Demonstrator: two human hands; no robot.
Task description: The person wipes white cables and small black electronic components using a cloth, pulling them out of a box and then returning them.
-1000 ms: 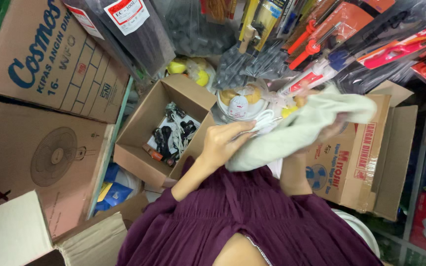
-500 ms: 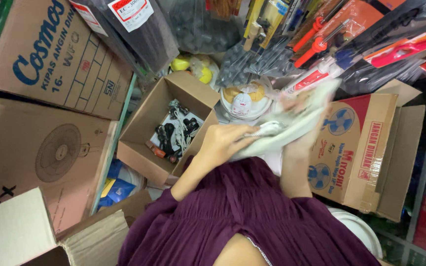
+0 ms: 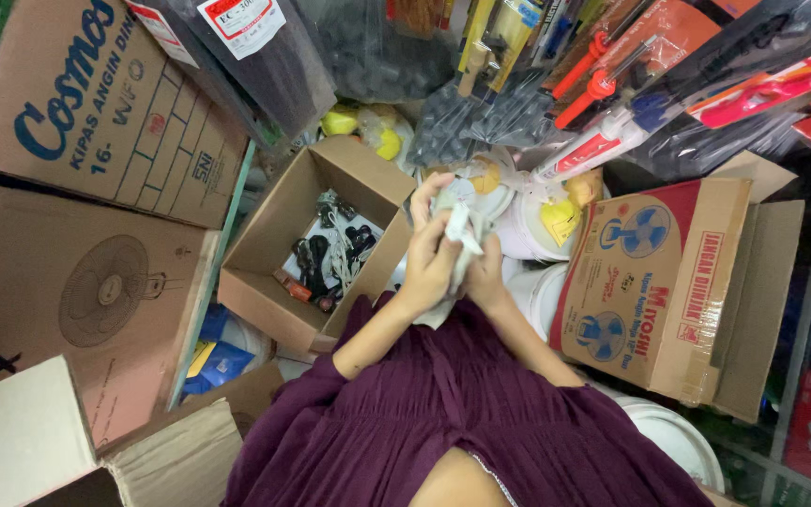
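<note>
My left hand (image 3: 429,258) and my right hand (image 3: 487,272) are pressed together in front of my chest, both closed on a bunched pale green cloth (image 3: 457,235). A tail of the cloth hangs below my left hand. Whatever lies inside the cloth is hidden. Just left of my hands sits a small open cardboard box (image 3: 274,239) with black and white cables and plugs (image 3: 330,253) in it. Behind my hands stand white plastic tubs (image 3: 527,239) with yellow items.
Large fan cartons (image 3: 77,282) are stacked at the left. Another fan carton (image 3: 668,282) with open flaps stands at the right. Packaged tools and a sealant tube (image 3: 593,145) hang overhead at the back. A white pail rim (image 3: 678,437) is at lower right.
The cloth, spread out to the right a second ago, is now gathered into a wad. My right hand came in from the right to meet my left hand.
</note>
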